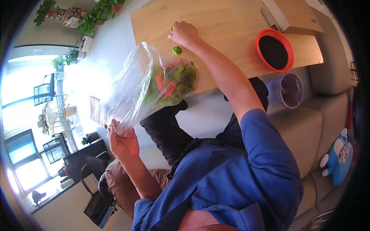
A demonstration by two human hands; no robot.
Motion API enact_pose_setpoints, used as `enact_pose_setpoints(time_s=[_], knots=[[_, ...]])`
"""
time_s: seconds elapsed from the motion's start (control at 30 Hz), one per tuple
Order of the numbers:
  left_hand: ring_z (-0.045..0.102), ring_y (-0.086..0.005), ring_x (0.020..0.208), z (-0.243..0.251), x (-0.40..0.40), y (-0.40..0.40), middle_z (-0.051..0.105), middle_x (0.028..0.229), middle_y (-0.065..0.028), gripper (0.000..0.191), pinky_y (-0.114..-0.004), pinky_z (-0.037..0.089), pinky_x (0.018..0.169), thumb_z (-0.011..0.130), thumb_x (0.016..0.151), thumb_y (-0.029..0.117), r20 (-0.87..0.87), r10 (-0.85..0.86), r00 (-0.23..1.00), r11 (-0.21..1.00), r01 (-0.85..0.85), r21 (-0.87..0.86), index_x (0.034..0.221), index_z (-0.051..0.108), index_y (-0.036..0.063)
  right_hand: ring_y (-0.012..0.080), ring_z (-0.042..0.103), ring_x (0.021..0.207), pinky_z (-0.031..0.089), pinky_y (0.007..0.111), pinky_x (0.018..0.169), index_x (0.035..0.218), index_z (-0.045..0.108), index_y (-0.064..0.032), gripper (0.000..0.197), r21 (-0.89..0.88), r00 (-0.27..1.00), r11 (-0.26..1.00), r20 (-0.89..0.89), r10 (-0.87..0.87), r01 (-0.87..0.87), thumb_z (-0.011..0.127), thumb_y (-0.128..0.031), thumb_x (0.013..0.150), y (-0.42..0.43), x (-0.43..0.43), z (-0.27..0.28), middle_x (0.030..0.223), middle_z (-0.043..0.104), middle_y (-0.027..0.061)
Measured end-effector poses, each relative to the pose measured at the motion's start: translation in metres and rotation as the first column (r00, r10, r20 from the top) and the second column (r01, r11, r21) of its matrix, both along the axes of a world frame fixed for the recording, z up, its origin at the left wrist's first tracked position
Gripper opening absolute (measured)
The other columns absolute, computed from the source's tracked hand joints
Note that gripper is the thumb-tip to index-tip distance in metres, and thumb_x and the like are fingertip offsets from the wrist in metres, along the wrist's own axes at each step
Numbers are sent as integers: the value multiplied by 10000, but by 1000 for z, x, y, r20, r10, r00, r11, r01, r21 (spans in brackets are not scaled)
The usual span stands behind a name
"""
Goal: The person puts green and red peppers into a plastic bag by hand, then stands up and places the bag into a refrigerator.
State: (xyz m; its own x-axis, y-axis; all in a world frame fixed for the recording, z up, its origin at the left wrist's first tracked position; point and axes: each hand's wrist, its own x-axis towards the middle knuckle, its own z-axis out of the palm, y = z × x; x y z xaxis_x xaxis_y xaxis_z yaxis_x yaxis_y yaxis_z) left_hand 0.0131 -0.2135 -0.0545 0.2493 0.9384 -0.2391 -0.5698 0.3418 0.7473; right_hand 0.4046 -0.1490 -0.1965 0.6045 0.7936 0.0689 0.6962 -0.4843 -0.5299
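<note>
My left hand [124,143] pinches the upper edge of a clear plastic bag [130,83] at the table's near left corner. Green and red peppers [179,79] show through the film in the bag's lower part, which rests at the table edge. Over the wooden table, my right hand [183,33] is closed around a small green thing, probably a pepper, mostly hidden by the fingers. A small green pepper [177,50] lies on the wood between that hand and the bag.
On the wooden table [225,26] to the right stand a red plastic basket [258,49] filled with dark soil-like material, a knife [268,18] and a cardboard box [300,17]. A purple translucent bin [300,89] stands below the table edge, beside a beige sofa [297,124].
</note>
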Motion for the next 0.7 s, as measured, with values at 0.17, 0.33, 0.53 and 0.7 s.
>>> enact_pose_setpoints(time_s=[0.17,0.33,0.53,0.7], knots=[[426,-94,613,-3,-16,1,546,790,-13,310,-260,346,570,488,924,125,2,-12,1000,1000,12,-18,1194,559,-10,349,668,781,537,441,672,937,647,-24,270,63,994,998,-105,16,-9,597,-259,815,-2,10,-1,855,685,192],[427,-95,617,-13,-20,5,553,800,-18,321,-263,347,573,481,925,126,37,-48,998,998,50,-40,1209,550,-7,345,667,788,534,445,689,1077,569,-22,355,209,970,963,-135,201,-170,607,-257,814,-36,0,13,859,685,191],[501,-89,724,-13,-16,7,633,1122,-8,194,-261,366,581,506,953,150,62,-245,968,969,242,55,1112,570,59,344,669,821,534,448,716,999,616,-21,368,-76,939,936,-35,341,-343,652,-316,782,-47,-25,3,880,683,197],[411,-67,629,-4,-2,2,628,1054,2,218,-234,334,564,516,956,145,3,-277,961,959,277,67,1149,560,56,363,668,846,539,442,748,951,639,4,443,51,975,999,-220,28,-17,693,-368,716,-63,-7,2,889,686,209]])
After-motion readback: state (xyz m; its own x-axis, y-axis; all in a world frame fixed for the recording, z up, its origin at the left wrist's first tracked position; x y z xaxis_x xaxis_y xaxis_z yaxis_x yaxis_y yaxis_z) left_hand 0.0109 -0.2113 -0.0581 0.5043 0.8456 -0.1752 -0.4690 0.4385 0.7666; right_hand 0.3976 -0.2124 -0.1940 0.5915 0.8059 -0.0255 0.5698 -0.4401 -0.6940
